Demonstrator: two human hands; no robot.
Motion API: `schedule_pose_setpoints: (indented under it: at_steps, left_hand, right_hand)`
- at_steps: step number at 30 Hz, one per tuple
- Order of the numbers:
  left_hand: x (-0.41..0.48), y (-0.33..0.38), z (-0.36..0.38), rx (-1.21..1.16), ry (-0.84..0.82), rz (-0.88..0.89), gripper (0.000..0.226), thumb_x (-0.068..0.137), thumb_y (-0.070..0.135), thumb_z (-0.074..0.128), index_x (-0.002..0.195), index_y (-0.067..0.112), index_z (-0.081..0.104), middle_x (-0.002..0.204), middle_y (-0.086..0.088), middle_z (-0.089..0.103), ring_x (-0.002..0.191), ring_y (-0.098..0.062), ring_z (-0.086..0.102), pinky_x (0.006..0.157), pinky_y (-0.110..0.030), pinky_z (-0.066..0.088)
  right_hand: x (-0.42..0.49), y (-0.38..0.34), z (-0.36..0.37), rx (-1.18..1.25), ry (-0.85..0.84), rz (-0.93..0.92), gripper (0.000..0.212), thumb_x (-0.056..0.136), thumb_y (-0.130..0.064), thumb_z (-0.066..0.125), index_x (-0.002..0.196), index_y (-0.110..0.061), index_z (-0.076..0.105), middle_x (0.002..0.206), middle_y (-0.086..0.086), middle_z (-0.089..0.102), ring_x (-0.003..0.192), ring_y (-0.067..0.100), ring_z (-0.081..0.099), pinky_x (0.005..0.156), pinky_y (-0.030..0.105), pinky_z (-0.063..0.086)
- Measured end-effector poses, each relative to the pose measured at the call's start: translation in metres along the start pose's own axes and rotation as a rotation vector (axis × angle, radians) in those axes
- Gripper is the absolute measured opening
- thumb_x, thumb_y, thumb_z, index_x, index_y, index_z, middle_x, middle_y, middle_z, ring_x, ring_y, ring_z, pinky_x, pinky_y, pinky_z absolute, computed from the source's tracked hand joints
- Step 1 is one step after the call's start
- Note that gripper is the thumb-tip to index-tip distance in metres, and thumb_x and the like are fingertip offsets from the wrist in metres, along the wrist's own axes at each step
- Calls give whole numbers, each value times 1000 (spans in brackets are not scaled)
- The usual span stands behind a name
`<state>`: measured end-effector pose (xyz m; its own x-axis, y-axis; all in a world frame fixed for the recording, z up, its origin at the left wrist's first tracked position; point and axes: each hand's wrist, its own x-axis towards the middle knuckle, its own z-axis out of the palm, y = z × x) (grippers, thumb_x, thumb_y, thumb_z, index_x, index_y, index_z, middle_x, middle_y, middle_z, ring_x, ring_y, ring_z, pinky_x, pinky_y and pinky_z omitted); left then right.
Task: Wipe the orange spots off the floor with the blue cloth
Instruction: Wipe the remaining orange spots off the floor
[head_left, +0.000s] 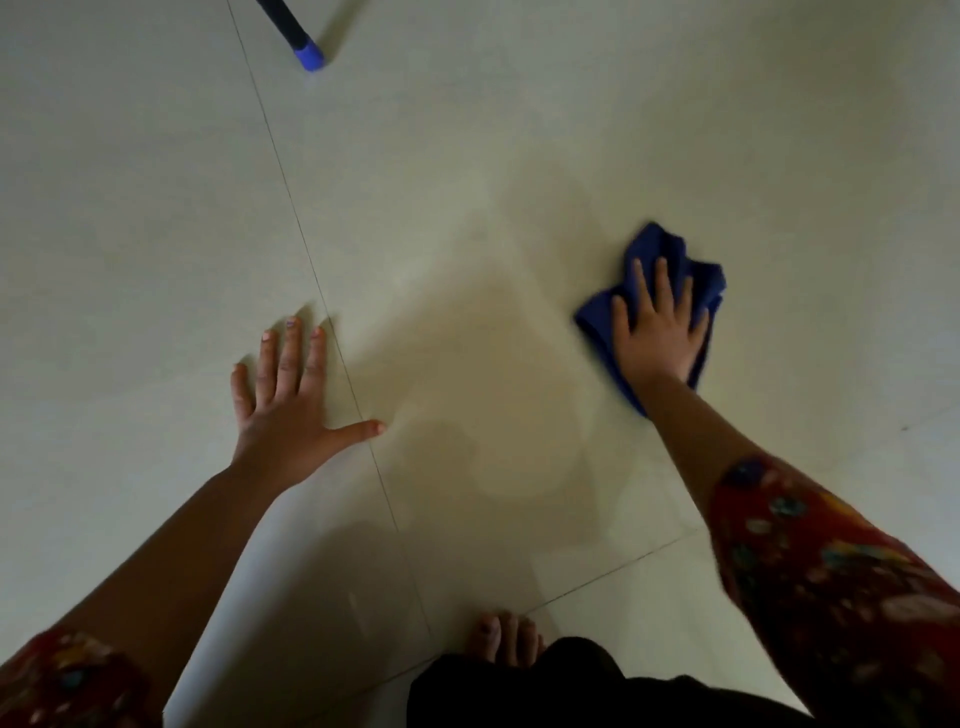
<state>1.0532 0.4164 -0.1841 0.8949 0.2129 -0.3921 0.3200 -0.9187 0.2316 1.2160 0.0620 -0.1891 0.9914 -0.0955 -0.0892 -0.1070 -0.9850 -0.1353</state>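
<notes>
Both hands lie flat, right hand (660, 332) pressing blue cloth (696, 280), left hand (283, 410) beside floor (156, 208) seam.

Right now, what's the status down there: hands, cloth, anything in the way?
Left hand flat on floor, empty. Right hand pressing flat on blue cloth. No orange spots visible. Blue-tipped pole ahead, apart from cloth.

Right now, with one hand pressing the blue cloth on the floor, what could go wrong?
1. The floor shows a shiny, damp-looking patch near the bare foot and the flat left hand; either might slip.
2. The blue cloth is bunched under the right hand, so it may smear rather than lift.
3. The picture is dim and no orange spots show, so some could be missed.
</notes>
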Motion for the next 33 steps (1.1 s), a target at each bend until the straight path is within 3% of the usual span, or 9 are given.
schedule_pose_setpoints:
  at_steps: [4, 7, 9, 12, 15, 18, 23, 29, 33]
  left_hand:
    - [0, -3, 2, 10, 28, 27, 128, 50, 99, 25, 151, 31, -18, 157, 7, -30, 146, -17, -25, 118, -52, -8]
    - [-2, -6, 3, 10, 36, 65, 126, 54, 99, 25, 151, 31, -19, 158, 5, -28, 146, -18, -25, 118, -53, -7]
    - [-2, -6, 1, -18, 39, 79, 124, 57, 97, 28, 152, 30, -16, 160, 3, -23, 147, -18, -22, 118, -52, -7]
    - [-14, -7, 1, -6, 59, 135, 114, 67, 91, 26, 154, 26, -8, 162, 1, -15, 149, -18, -14, 119, -50, -2]
    - [-37, -10, 5, 112, 126, 314, 102, 77, 80, 27, 156, 20, 3, 163, -3, -3, 150, -21, 1, 118, -50, 9]
    - [-62, -23, 8, 224, 63, 497, 93, 84, 75, 27, 155, 16, 14, 163, -5, 8, 149, -24, 13, 118, -48, 14]
    - [-109, -84, -2, 344, -40, 521, 92, 85, 74, 30, 155, 16, 17, 163, -5, 11, 149, -24, 14, 118, -48, 20]
    - [-165, -155, -25, 417, -117, 467, 97, 80, 77, 32, 154, 16, 18, 162, -7, 14, 148, -25, 19, 117, -45, 17]
    - [-186, -192, -51, 442, -94, 446, 98, 76, 76, 35, 155, 19, 17, 163, -5, 13, 148, -23, 16, 116, -42, 15]
  right_hand:
    - [-58, -87, 22, -19, -7, -397, 60, 93, -52, 28, 150, -32, 33, 158, 0, 29, 147, 33, 20, 115, 57, 17]
    - [-165, -76, 27, -4, -128, -695, 58, 97, -55, 36, 151, -38, 26, 161, -8, 19, 150, 27, 8, 118, 55, 9]
    - [-184, -30, 24, -14, -138, -638, 61, 94, -61, 38, 151, -42, 24, 161, -11, 17, 150, 24, 8, 117, 58, 12]
    - [-152, 28, 13, -81, -89, -208, 63, 94, -65, 29, 151, -44, 16, 162, -11, 13, 150, 23, 6, 116, 60, 11]
    - [-109, 5, 12, -35, -59, 22, 62, 94, -66, 16, 152, -46, 8, 163, -12, 5, 151, 25, -1, 115, 62, 6]
    - [-117, -68, 27, -32, -35, -100, 65, 92, -63, 20, 152, -40, 18, 162, -7, 14, 150, 30, 7, 115, 62, 7]
    - [-242, -93, 39, -30, -180, -792, 66, 90, -65, 40, 150, -41, 28, 161, -10, 20, 150, 26, 11, 112, 64, 14]
    - [-152, -110, 37, -125, -136, -337, 66, 93, -67, 22, 153, -43, 7, 163, -12, 3, 150, 26, 1, 112, 65, 2]
    - [-138, -212, 50, -82, -107, -453, 61, 96, -60, 25, 153, -39, 15, 163, -9, 10, 150, 29, 5, 112, 69, 5]
